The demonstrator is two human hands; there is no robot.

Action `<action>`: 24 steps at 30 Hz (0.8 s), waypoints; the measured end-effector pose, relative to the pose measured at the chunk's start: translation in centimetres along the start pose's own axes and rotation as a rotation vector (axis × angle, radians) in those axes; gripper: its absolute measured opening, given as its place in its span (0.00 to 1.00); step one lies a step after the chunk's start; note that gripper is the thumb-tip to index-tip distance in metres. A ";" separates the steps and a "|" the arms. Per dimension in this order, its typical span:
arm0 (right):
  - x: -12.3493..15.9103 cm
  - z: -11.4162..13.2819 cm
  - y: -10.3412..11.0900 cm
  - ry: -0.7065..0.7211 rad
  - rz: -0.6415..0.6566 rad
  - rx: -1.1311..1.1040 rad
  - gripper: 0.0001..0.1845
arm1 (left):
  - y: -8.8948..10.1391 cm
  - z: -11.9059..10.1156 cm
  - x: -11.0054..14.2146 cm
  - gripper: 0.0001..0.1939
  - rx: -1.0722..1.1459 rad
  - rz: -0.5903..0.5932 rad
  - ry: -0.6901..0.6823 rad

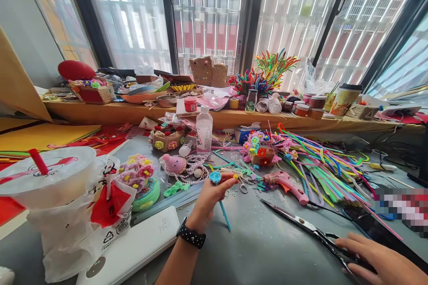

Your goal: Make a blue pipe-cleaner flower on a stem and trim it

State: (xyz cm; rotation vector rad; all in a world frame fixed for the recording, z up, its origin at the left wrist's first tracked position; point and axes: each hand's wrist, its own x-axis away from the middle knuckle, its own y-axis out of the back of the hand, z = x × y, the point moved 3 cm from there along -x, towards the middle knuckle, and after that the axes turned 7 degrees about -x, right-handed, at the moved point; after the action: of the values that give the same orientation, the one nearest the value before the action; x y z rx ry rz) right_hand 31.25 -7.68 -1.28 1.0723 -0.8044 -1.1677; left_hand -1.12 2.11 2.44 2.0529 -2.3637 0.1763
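My left hand (210, 196), with a black dotted watch band at the wrist, is closed on a blue pipe-cleaner flower (215, 177). The flower's blue stem (225, 216) sticks out below the hand. A small yellow piece (236, 177) shows at the tips of the thumb and forefinger. At the lower right my right hand (377, 256) has its fingers on the black handles of large scissors (310, 227). The blades lie slightly parted over the grey table, pointing up and left. A pink glue gun (287, 185) and small scissors (244, 184) lie between the hands and the clutter behind.
Left stand a lidded cup (50, 178) in a plastic bag, a white power bank (140, 245) and a fuzzy flower pot (145, 191). Behind are a bottle (204, 131), bead strings (197, 167) and a flower basket (262, 153). Loose pipe cleaners (327, 178) spread rightward near a dark phone (377, 227).
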 end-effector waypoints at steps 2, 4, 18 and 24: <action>-0.5 0.5 0.8 0.018 -0.020 -0.046 0.08 | 0.1 0.1 -0.1 0.17 -0.039 -0.001 -0.008; -1.5 2.2 1.6 0.022 -0.090 -0.104 0.08 | 0.1 0.3 -0.4 0.17 -0.096 0.011 -0.011; -14.9 16.9 -2.3 0.268 -0.238 -0.935 0.14 | 0.2 0.8 -1.2 0.14 -0.411 0.062 -0.125; -15.2 15.3 -3.6 0.170 -0.240 -1.131 0.15 | 0.2 1.2 -1.5 0.13 -0.450 0.018 -0.157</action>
State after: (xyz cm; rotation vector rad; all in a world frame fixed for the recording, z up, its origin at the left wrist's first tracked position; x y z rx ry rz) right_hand 12.53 3.40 0.59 0.2953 0.1808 -1.4151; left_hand -1.02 3.48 1.16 1.8829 -2.2338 -0.4891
